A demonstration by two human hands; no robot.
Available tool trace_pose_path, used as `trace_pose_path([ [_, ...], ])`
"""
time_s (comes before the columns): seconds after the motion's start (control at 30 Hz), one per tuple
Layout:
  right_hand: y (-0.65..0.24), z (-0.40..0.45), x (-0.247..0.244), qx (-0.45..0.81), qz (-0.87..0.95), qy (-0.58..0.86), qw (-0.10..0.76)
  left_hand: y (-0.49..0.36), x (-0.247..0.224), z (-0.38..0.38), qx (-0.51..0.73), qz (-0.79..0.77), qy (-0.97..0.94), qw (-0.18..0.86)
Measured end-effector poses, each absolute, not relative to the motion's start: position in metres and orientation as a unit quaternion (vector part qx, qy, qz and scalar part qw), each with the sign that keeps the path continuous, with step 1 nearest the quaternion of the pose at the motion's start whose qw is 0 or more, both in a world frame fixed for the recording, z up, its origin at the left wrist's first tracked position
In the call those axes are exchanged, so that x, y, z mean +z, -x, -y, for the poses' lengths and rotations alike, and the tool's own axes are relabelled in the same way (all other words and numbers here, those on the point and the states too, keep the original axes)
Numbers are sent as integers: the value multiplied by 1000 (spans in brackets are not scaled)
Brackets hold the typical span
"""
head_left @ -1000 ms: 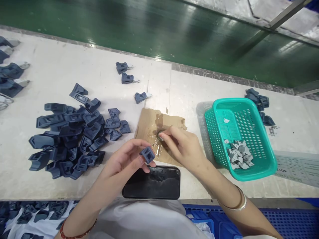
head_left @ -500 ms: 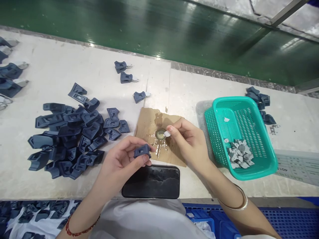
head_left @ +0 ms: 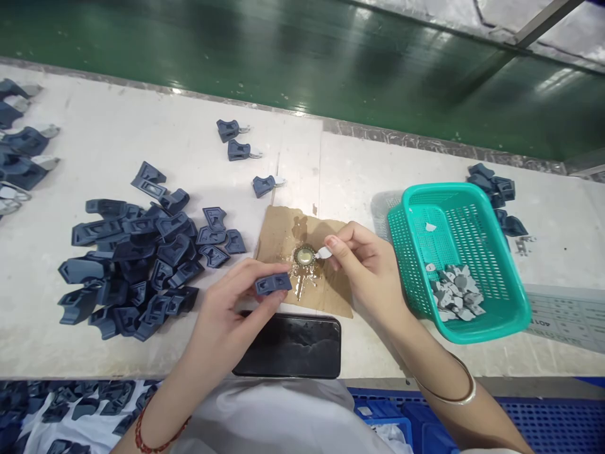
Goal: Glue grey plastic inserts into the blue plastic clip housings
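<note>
Between its thumb and fingers, my left hand [head_left: 241, 302] holds a dark blue plastic part [head_left: 273, 284] above the lower left of a brown cardboard piece [head_left: 278, 230]. My right hand [head_left: 366, 265] pinches a small light grey piece [head_left: 324, 253], its tip at the right edge of a small round dish [head_left: 305, 255]. The dish holds a yellowish substance and sits on the cardboard, with wet, shiny splashes around it. Three dark blue parts with light grey pieces attached, one of them here [head_left: 263, 185], lie beyond the cardboard.
A big pile of dark blue parts [head_left: 137, 252] lies at left. At right stands a green basket [head_left: 501, 252] with grey pieces [head_left: 456, 293]. A black phone [head_left: 295, 347] lies at the near edge. More blue parts [head_left: 491, 183] sit behind the basket.
My right hand has moved slightly right, drawing the grey piece back from the dish's middle to its edge. The blue part in my left hand has turned a little.
</note>
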State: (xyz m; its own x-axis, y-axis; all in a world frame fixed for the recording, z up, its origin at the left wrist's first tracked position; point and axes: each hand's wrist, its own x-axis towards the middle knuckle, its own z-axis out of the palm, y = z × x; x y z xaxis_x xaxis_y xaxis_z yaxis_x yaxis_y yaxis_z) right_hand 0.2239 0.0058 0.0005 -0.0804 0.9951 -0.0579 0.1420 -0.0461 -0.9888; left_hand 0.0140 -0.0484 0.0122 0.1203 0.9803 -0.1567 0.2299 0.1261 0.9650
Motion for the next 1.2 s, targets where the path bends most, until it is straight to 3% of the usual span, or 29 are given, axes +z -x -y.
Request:
trace_pose_path([
  [0.3,-225,-3,1,571,496,455,471,-7,19,49,222,-539,-604,544],
  [0.67,-219,7,12,535,590,421,434,-9,11,41,217,-443,-650,578],
  [0.83,-216,7,13,476,682,376,408,-9,7,43,211,-442,-646,586],
  [1.2,-214,7,8,470,708,346,397,-12,5,42,212,-448,-649,577],
])
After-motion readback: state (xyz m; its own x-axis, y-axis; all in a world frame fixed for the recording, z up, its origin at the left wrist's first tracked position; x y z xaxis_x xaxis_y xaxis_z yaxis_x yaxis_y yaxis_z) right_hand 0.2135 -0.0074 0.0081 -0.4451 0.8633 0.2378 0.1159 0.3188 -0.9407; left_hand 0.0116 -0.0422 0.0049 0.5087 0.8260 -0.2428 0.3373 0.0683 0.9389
